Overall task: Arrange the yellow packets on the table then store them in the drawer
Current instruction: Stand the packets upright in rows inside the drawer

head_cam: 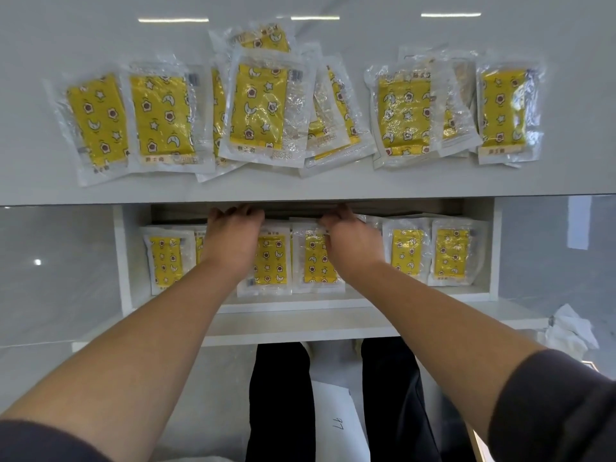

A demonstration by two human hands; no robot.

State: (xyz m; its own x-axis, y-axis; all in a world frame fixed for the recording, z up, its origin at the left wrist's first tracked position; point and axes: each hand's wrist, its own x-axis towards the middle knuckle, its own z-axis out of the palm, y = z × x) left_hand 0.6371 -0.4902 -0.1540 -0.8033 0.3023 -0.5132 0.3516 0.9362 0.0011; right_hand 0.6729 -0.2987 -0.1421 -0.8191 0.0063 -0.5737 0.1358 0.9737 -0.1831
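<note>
Step in hand: seating packets in the open white drawer (pixel 493 248). A row of yellow star-and-moon printed packets in clear plastic (pixel 450 255) lies flat inside. The loose pile (pixel 260 105) overlaps on the glossy white table (pixel 100 28), not yet stored. Right hand (pixel 350 241) pinches the top edge of the middle packet (pixel 315 261), fingers curled. Left hand (pixel 233 235) is on neighbouring packets, fingers bent down; cannot tell whether it grasps anything.

To do it well: slide the packet flat, edges flush, no overlap. Hidden: fingertips and the drawer's back under the table lip, packets under the forearms. Print is illegible.
</note>
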